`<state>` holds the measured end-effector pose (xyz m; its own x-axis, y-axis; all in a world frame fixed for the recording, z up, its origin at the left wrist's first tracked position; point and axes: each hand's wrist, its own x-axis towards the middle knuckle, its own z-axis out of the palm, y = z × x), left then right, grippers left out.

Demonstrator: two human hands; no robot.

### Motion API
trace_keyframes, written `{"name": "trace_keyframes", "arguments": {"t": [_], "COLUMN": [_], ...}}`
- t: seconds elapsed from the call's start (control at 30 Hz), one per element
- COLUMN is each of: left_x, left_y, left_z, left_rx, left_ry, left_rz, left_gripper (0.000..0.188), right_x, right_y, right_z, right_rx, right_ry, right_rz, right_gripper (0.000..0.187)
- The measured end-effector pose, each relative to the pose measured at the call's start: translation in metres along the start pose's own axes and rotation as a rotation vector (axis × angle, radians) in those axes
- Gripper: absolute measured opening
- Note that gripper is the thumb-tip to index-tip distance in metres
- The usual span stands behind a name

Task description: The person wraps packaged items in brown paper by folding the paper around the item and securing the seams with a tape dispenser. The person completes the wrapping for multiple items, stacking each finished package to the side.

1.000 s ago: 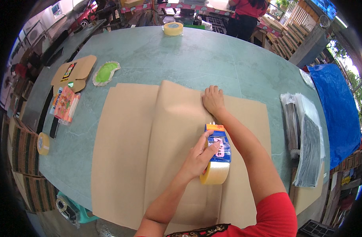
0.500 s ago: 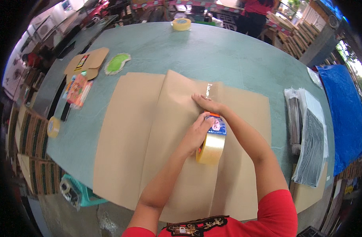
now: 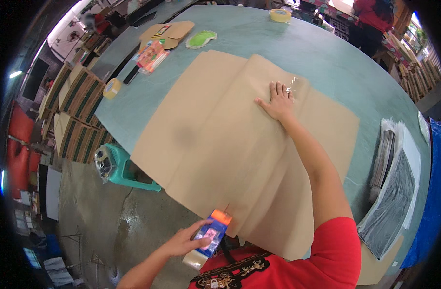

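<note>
A large folded sheet of brown cardboard lies on the green table, its near edge reaching past the table's front. My right hand rests open and flat on its far part, beside a shiny piece of clear tape at the far edge. Down at the near edge, my left hand is closed around a blue tape dispenser. The dispenser's orange end touches or nearly touches the cardboard's edge. The tape roll on it is partly hidden by my fingers.
Plastic-wrapped dark sheets lie at the right. Tape rolls, a green piece and an orange packet are on the table. A teal stool and stacked cartons stand at the left.
My left hand has brought the tape dispenser from the middle of the cardboard to its near edge. My right hand now lies flat with fingers spread near the far edge. The view has turned.
</note>
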<state>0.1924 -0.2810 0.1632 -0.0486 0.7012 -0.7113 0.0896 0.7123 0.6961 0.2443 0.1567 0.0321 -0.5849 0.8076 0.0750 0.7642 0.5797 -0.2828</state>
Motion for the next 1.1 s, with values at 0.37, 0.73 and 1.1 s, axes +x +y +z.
{"name": "trace_keyframes", "arguments": {"t": [0.37,0.73,1.1], "left_x": [0.109,0.023,0.125], "left_y": [0.026,0.064,-0.09], "left_z": [-0.009,-0.156,-0.155], "left_rx": [1.058,1.121,0.9], "left_ry": [-0.731,0.29,1.246], "left_rz": [-0.228,-0.471,0.486], "left_gripper": [0.032,0.064,0.053], "right_x": [-0.124,-0.034,-0.292], "right_y": [-0.073,0.017,-0.114], "right_z": [0.008,0.006,-0.016], "right_rx": [0.029,-0.05,0.18], "right_ry": [0.023,0.139,-0.608], "right_rz": [-0.089,0.074,-0.901], "right_gripper": [0.087,0.079,0.061]}}
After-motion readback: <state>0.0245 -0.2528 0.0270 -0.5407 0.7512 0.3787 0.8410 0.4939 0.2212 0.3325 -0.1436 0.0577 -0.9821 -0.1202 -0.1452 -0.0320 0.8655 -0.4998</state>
